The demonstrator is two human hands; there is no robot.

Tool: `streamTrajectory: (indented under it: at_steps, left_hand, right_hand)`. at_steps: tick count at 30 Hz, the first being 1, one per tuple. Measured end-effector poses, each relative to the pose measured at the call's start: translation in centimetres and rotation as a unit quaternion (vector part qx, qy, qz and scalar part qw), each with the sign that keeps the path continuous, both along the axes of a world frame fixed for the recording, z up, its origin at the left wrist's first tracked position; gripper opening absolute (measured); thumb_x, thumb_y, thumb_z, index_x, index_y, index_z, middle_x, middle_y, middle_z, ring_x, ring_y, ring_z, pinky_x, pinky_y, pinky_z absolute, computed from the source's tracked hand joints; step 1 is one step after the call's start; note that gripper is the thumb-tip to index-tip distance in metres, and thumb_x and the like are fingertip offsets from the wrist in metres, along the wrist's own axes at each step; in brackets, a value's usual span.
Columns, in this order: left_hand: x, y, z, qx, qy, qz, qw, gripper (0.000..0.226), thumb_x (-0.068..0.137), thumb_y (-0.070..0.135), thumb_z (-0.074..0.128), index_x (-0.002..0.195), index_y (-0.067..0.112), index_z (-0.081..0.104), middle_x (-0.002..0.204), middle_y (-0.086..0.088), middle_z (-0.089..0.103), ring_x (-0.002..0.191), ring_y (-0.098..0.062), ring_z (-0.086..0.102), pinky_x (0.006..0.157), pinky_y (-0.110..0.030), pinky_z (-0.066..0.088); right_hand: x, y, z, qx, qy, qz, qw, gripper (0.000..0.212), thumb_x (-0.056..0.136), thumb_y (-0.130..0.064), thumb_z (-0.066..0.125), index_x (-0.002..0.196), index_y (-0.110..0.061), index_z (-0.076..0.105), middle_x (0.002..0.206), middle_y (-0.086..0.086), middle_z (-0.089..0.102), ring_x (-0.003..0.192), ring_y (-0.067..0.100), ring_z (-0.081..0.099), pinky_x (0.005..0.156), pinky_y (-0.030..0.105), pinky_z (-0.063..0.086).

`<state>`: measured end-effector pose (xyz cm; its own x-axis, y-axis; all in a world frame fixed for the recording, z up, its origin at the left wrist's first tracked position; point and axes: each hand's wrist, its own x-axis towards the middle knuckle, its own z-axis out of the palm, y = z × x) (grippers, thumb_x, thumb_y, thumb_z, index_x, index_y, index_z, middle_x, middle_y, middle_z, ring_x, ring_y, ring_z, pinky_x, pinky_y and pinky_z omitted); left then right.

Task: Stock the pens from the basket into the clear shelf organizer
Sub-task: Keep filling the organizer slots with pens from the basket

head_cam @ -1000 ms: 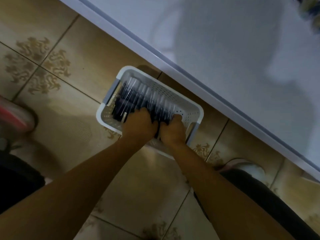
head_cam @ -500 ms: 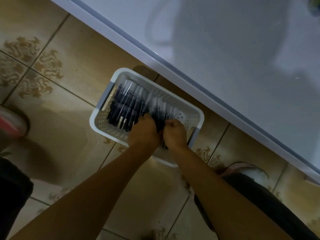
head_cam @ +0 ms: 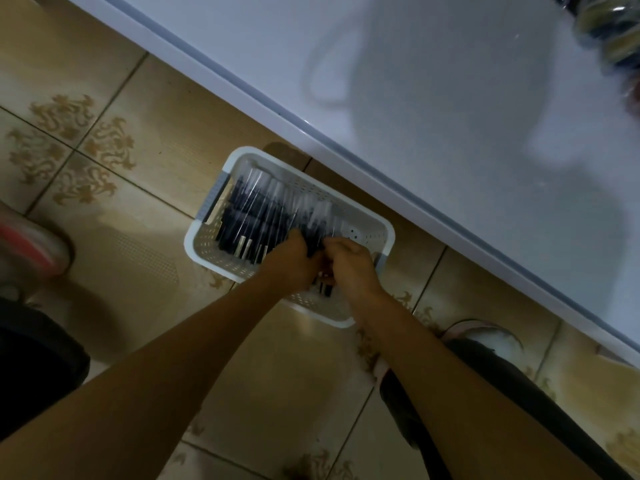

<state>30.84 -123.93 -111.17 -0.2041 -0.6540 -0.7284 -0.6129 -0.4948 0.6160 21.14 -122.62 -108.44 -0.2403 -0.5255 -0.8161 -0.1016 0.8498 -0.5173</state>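
Where the frame opens widest, a smooth white tabletop [head_cam: 450, 116] fills the upper right, its rounded edge running diagonally from top left to lower right; soft shadows lie across it

Beige glazed floor tiles with brown scroll ornaments [head_cam: 138, 271] take up the rest of the ground, below and left of that edge

Two bare forearms reach in from the bottom of the view and meet over the basket

Dark trouser legs show at the lower left and lower right margins

White perforated plastic basket with grey handle bands [head_cam: 207, 244]: sits on the tiles, its far long side just beside the table edge, partly under it

Dark-barrelled pens with clear caps [head_cam: 256, 216]: packed side by side inside the basket, most in the left half, lying roughly parallel

Left hand [head_cam: 291, 261]: over the middle of the basket, fingers curled down around a bunch of the pens

Right hand [head_cam: 349, 265]: touching the left, fingers likewise closed on the same bunch; dark pen ends poke out beneath the two hands near the basket's near wall

Red and pale shoe [head_cam: 27, 244], blurred, on the tiles at the left edge

Pale slipper toe [head_cam: 485, 336] on the tiles under the right forearm

Glossy dark-and-yellowish object [head_cam: 609, 36] on the tabletop at the top right corner, too blurred to tell what it is
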Motion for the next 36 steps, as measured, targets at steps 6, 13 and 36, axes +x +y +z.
streamTrajectory:
  at_steps: [6,13,36]
  left_hand:
    - [1.5,0.7,7.1,-0.036,0.097,0.040,0.994,0.013,0.099,0.021,0.047,0.088,0.017,0.041,0.075,0.003,0.051,0.063,-0.004,0.050,0.051,-0.012,0.040]
    - [3.5,3.5,19.3,-0.003,0.273,0.072,0.959,0.019,0.099,0.020,0.047,0.083,0.017,0.057,0.055,0.004,0.049,0.048,-0.009,0.047,0.053,-0.028,0.042]
    - [-0.3,3.2,55.2,-0.101,0.288,-0.132,0.943,0.007,0.088,0.008,0.063,0.094,0.008,0.063,0.080,-0.005,0.063,0.061,-0.013,0.061,0.068,-0.028,0.055]
  right_hand:
    - [0.4,1.1,6.1,-0.087,-0.002,0.055,0.995,0.020,0.096,-0.017,0.052,0.083,-0.022,0.065,0.090,0.007,0.067,0.087,0.021,0.064,0.085,0.035,0.053]
    - [0.5,3.1,17.3,-0.117,-0.106,0.101,0.982,0.047,0.076,-0.056,0.064,0.102,-0.018,0.068,0.098,0.000,0.072,0.089,0.012,0.069,0.075,0.023,0.056]
    - [-3.0,3.6,55.2,-0.463,-0.113,0.112,0.872,0.003,0.090,-0.005,0.063,0.090,-0.004,0.066,0.095,0.019,0.072,0.090,0.029,0.071,0.080,0.030,0.057]
